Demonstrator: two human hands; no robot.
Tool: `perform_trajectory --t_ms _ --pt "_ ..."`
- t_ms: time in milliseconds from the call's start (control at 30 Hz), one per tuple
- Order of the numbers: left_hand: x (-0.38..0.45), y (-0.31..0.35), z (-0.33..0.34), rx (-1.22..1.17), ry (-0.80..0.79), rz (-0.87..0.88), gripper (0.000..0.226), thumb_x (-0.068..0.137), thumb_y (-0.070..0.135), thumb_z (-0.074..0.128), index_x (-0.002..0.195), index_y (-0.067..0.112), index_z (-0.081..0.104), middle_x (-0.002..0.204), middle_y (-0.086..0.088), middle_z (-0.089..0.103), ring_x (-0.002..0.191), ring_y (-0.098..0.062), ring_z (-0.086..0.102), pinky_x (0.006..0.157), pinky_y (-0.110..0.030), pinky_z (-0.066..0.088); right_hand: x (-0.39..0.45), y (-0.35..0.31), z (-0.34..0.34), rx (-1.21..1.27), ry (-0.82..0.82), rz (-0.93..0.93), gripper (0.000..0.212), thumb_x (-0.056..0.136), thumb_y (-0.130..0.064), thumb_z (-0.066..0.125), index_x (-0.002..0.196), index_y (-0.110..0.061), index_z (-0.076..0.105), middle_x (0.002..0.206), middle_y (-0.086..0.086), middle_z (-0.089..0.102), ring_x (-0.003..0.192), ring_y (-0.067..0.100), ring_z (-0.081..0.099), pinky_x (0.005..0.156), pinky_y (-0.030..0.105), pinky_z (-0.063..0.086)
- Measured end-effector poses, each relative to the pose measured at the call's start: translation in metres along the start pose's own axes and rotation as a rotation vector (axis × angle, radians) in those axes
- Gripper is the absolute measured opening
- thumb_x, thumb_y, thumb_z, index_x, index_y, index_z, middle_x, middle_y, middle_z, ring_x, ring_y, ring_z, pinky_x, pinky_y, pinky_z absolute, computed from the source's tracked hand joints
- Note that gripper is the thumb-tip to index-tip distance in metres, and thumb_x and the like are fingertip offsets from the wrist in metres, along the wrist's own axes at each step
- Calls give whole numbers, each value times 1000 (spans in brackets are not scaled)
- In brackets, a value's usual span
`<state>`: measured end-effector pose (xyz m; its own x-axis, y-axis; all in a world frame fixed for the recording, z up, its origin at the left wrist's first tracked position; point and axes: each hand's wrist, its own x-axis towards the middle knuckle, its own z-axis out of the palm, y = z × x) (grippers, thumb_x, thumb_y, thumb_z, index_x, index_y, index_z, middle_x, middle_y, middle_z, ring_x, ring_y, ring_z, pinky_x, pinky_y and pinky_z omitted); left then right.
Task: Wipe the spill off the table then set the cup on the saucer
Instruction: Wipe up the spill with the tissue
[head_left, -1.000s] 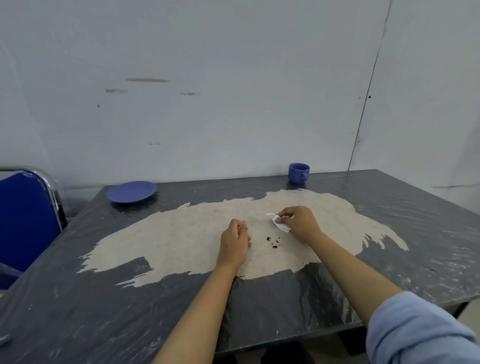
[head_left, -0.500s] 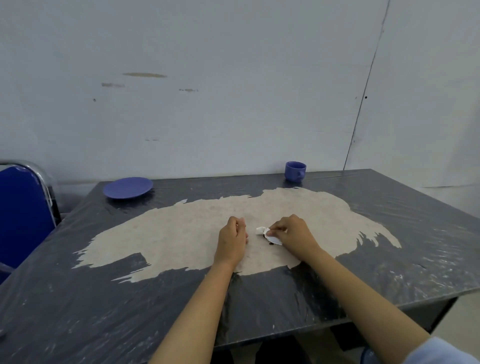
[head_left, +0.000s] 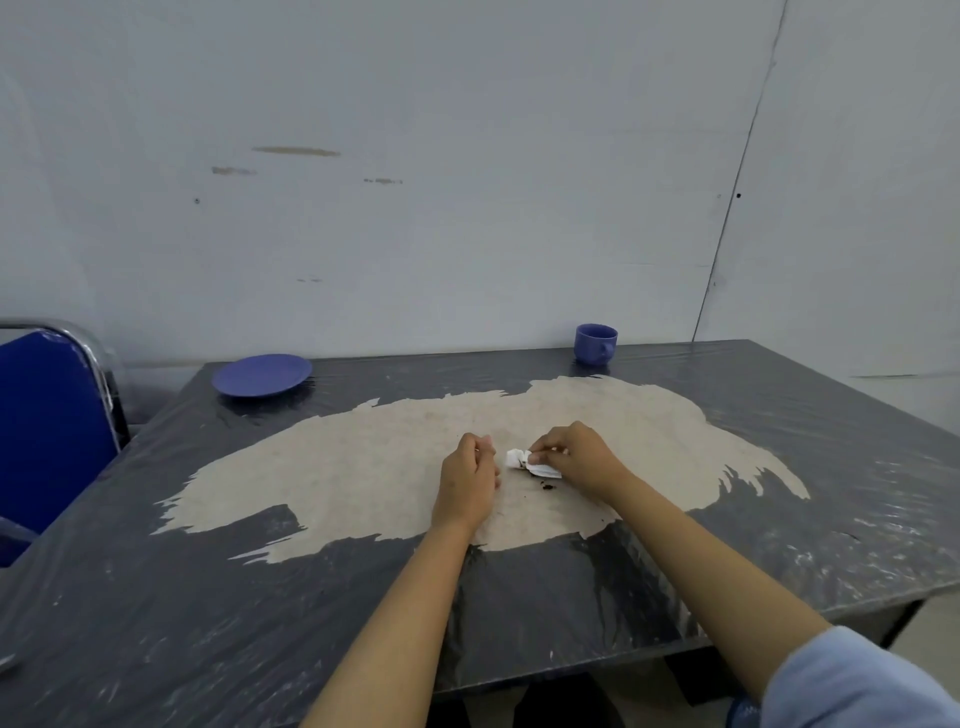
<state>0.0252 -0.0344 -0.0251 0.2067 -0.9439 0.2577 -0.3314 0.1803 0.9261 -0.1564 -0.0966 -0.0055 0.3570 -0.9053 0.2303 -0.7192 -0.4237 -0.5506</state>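
My right hand (head_left: 576, 457) pinches a small crumpled white tissue (head_left: 527, 462) down on the middle of the dark table (head_left: 208, 597). A few dark specks of spill (head_left: 547, 486) lie just below the tissue on the worn beige patch. My left hand (head_left: 467, 480) rests as a loose fist on the table just left of the tissue, with nothing in it. A blue cup (head_left: 595, 344) stands upright at the far edge, right of centre. A blue saucer (head_left: 261, 375) lies at the far left corner, well apart from the cup.
A blue chair with a chrome frame (head_left: 47, 431) stands against the table's left side. A white wall rises right behind the far edge. The table's near edge runs below my forearms, and its right corner drops off at the lower right.
My right hand has dragged the tissue left across the dark specks, so fewer specks show than a second ago. My left hand has stayed in place.
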Motion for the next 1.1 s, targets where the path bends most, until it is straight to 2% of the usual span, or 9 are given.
perform_trajectory --t_ms 200,367,433,567,800,867,967,1100 --pt "-1 0 0 20 -8 4 33 104 32 35 96 8 57 77 -4 64 67 -12 61 73 -33 55 -14 10 -9 -16 -37 -27 14 83 -33 69 92 -30 79 93 -18 71 91 7 57 80 24 45" --pt "-1 1 0 17 -1 10 34 104 31 35 96 7 57 76 -5 64 68 -15 60 73 -35 54 -22 10 -13 116 4 8 9 80 -30 71 85 -33 79 83 -26 72 85 -6 63 72 5 43" --pt "-2 1 0 18 -1 9 34 104 32 35 95 7 57 75 -4 63 68 -15 59 72 -34 54 -22 10 -14 139 39 19 10 81 -27 71 83 -32 79 83 -24 73 84 -7 63 72 3 42" --pt "-2 1 0 20 -4 6 33 104 32 35 95 9 57 76 -3 63 69 -15 60 74 -35 55 -17 6 -10 95 8 26 11 83 -25 70 90 -28 79 87 -19 72 84 -6 61 71 8 42" --pt "-1 -1 1 22 -11 3 34 104 32 36 92 10 60 75 -1 63 68 -12 60 75 -34 55 -20 2 -14 14 -80 -33 14 85 -22 68 95 -20 79 97 -6 73 87 9 62 83 25 47" --pt "-1 -2 1 31 -29 14 36 103 32 37 88 12 63 74 2 63 69 -11 60 74 -31 54 -21 0 -17 -8 -96 -47 15 86 -21 68 97 -19 79 99 -4 74 88 10 62 83 24 46" --pt "0 -4 1 82 -73 45 36 102 32 39 86 15 67 76 3 65 72 -10 61 74 -28 53 -23 0 -19 41 -11 -29 15 86 -21 67 96 -19 79 98 -6 74 86 6 63 80 18 45" --pt "-1 -4 0 97 -88 52 35 101 32 40 86 17 69 79 4 68 76 -9 63 78 -29 55 -23 2 -20 15 7 -11 15 87 -23 67 96 -22 78 96 -8 74 85 5 62 79 20 46"
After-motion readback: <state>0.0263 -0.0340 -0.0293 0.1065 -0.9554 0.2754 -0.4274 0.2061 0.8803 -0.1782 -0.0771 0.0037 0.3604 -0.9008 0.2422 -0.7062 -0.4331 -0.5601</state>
